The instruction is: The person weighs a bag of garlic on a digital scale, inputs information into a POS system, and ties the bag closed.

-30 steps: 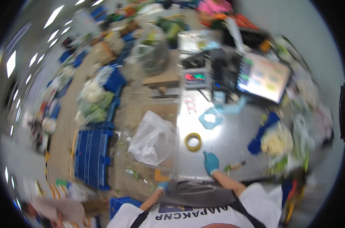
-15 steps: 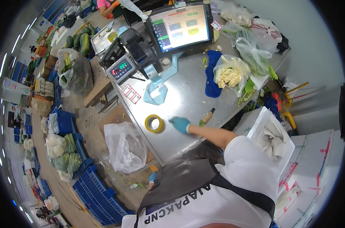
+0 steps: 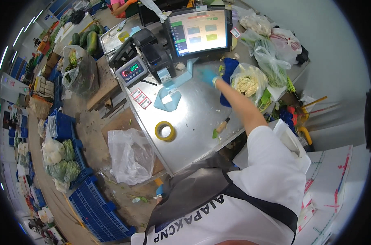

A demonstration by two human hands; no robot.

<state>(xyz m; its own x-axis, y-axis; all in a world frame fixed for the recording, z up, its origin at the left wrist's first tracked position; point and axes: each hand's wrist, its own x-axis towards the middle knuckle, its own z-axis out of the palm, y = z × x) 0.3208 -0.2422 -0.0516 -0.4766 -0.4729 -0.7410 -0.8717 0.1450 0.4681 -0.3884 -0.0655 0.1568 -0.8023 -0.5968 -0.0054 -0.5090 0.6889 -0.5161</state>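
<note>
**Gloved hand stretched across a steel packing counter**

A busy produce hall is seen from above, with a stainless steel counter point(image 3: 193, 122) running through the middle of the frame and a dirty floor to its left. Nearest the lower edge, the left hand point(image 3: 159, 190) in a blue glove is glimpsed beside the dark apron, below the counter's near corner; whether its fingers are closed cannot be told. A crumpled clear plastic bag point(image 3: 130, 155) lies on the floor at centre left. On the counter a yellow roll of tape point(image 3: 165, 131) lies flat, well apart from both hands. Further up, the right arm is extended fully from lower right towards upper centre. The right hand point(image 3: 208, 75), blue-gloved, is blurred; its fingers appear spread and clamped on nothing, just beside a bagged cauliflower point(image 3: 246, 84) with pale florets and green leaves, at centre right. Just above the hand stands a touchscreen monitor point(image 3: 199, 30); a weighing scale point(image 3: 132, 71) sits to its left.
</note>
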